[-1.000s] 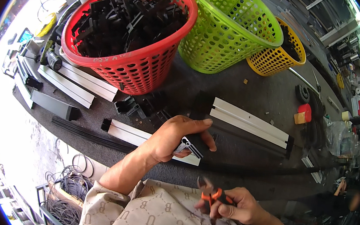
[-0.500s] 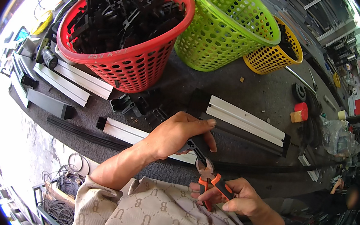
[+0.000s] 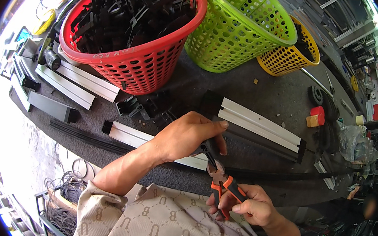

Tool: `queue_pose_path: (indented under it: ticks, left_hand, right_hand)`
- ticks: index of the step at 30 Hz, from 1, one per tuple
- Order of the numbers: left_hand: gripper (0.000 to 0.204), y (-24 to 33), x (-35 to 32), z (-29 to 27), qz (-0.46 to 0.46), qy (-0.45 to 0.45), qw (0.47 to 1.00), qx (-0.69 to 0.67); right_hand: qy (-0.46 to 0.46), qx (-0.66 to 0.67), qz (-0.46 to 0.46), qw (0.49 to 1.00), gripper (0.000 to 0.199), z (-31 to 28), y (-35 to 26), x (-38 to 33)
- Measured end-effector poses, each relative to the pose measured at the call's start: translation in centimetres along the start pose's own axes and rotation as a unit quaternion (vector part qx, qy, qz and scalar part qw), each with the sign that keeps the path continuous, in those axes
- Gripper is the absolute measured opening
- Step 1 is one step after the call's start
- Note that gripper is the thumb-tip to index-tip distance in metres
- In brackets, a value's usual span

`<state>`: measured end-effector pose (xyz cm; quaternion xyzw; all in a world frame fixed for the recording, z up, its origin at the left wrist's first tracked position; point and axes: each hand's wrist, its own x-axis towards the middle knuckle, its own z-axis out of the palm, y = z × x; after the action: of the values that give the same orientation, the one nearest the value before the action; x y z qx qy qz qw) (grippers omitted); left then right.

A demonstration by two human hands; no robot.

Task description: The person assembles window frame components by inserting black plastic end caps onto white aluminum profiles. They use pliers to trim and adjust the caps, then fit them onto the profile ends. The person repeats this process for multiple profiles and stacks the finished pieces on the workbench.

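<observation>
My left hand (image 3: 189,136) is closed around a black plastic part (image 3: 208,151), most of which the fingers cover. A narrow black end of it points down toward my right hand (image 3: 253,205). That hand grips a pair of cutting pliers (image 3: 218,174) with orange and black handles. The jaws of the pliers are at the part's narrow end and seem to touch it; whether they bite on it cannot be made out. Both hands are in front of my body, over the near edge of the dark-covered table.
A red basket (image 3: 126,58) full of black plastic pieces stands at the back left. Beside it are a green basket (image 3: 223,52) and a yellow basket (image 3: 280,63). Silver and black profiles (image 3: 260,123) lie on the table, with loose black parts (image 3: 135,107) under the red basket.
The pliers' handles have shifted slightly to the right and down, and their jaws have risen a little toward the black part. My left hand has moved up slightly, still holding it.
</observation>
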<state>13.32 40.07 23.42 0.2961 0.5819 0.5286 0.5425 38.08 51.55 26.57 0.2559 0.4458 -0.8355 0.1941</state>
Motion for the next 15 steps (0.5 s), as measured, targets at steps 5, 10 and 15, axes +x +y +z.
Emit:
queue_pose_path:
  ticks: [5, 10, 15]
  left_hand:
    - [0.057, 0.5, -0.2, -0.3, -0.051, -0.018, 0.998, 0.034]
    - [0.058, 1.2, 0.0, -0.4, -0.098, -0.039, 0.994, 0.029]
    - [0.058, 1.4, 0.2, -0.3, -0.046, -0.032, 0.997, 0.059]
  right_hand:
    - [0.013, 0.023, 0.026, 0.999, 0.051, 0.6, -0.5, -0.2]
    - [0.034, 0.019, 0.021, 0.999, 0.058, 0.9, -0.6, -0.3]
    - [0.021, 0.011, 0.032, 0.999, 0.059, 0.7, -0.7, -0.1]
